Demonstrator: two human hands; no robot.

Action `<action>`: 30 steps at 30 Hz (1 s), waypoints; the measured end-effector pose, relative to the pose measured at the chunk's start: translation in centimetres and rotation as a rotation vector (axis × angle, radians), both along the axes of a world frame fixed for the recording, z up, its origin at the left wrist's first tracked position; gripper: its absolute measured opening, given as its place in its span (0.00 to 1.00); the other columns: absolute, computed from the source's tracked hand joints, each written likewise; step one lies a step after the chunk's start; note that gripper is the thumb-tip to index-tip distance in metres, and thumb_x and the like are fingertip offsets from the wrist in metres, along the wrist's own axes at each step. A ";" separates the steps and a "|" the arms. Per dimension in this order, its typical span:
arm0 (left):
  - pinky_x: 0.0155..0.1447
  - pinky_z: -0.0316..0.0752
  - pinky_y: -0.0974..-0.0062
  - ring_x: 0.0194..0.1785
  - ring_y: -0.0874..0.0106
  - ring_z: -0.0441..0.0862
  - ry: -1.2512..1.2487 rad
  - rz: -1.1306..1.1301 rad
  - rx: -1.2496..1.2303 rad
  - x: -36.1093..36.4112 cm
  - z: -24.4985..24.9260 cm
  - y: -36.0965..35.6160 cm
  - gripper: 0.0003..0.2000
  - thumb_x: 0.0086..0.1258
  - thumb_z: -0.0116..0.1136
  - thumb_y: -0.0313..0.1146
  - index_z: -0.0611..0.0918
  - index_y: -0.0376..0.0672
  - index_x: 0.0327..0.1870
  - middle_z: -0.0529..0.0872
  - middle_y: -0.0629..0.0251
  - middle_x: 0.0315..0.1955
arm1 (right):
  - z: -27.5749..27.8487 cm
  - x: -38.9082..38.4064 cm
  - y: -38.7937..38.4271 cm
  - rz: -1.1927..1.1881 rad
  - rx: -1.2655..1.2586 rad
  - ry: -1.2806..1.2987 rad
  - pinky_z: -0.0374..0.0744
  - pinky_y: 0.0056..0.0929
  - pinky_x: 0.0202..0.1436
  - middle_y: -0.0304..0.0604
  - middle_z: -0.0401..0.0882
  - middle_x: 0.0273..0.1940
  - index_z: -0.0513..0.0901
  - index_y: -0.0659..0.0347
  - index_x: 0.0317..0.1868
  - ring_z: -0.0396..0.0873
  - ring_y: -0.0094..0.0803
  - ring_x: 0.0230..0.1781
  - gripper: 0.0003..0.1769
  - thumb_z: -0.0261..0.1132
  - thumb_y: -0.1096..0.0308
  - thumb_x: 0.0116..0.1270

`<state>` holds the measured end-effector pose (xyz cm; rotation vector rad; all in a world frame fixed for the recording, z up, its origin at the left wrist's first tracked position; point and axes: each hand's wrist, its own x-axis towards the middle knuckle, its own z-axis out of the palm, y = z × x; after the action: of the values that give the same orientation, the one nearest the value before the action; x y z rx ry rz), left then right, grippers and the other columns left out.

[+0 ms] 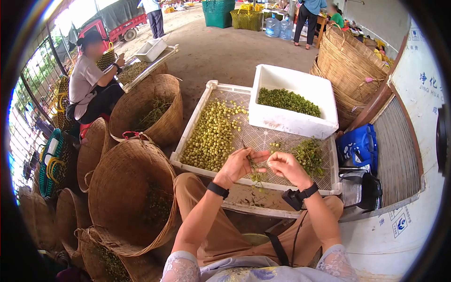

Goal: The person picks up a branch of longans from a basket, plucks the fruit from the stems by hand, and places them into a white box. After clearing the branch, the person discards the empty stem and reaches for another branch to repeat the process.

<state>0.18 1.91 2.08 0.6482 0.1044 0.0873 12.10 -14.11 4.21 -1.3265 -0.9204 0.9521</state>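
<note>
My left hand holds a thin sprig with small green fruits hanging from it, above the front of a white mesh tray. Close beside it, my right hand is closed in a pinch; whatever lies between its fingertips is too small to make out. Round yellow-green fruits are heaped on the tray's left side. At the tray's back right sits a white foam box with smaller dark green fruits inside. Stems with green fruits lie piled right of my right hand.
Large wicker baskets stand to my left, one holding stems. A tall basket stack rises at the back right, near a blue bag. Another person sits at a tray on the far left.
</note>
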 end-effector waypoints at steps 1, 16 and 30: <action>0.48 0.79 0.57 0.56 0.57 0.72 0.000 -0.001 0.000 0.0 0.0 0.1 0.11 0.74 0.30 0.32 0.68 0.38 0.35 0.72 0.44 0.53 | 0.5 0.3 -0.4 -0.001 -0.116 0.182 0.68 0.15 0.22 0.33 0.71 0.24 0.74 0.63 0.30 0.69 0.17 0.23 0.07 0.56 0.70 0.66; 0.54 0.76 0.56 0.65 0.58 0.63 -0.073 -0.021 -0.017 1.3 -1.0 -0.1 0.15 0.75 0.29 0.37 0.70 0.42 0.34 0.65 0.52 0.61 | -0.2 -1.4 -0.3 -0.158 -0.263 0.170 0.65 0.14 0.21 0.37 0.80 0.28 0.80 0.68 0.39 0.66 0.15 0.20 0.10 0.60 0.68 0.64; 0.59 0.74 0.63 0.64 0.62 0.63 0.003 0.008 0.093 1.7 -1.0 -1.7 0.09 0.74 0.33 0.34 0.70 0.44 0.43 0.63 0.60 0.63 | -4.4 -1.6 -0.1 -0.274 -0.200 0.505 0.57 0.15 0.17 0.36 0.74 0.23 0.80 0.67 0.41 0.62 0.15 0.17 0.10 0.57 0.74 0.60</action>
<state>1.89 0.23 1.11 0.7408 0.1058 0.0991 10.51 -14.18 -0.23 -1.2525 -0.2558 1.1116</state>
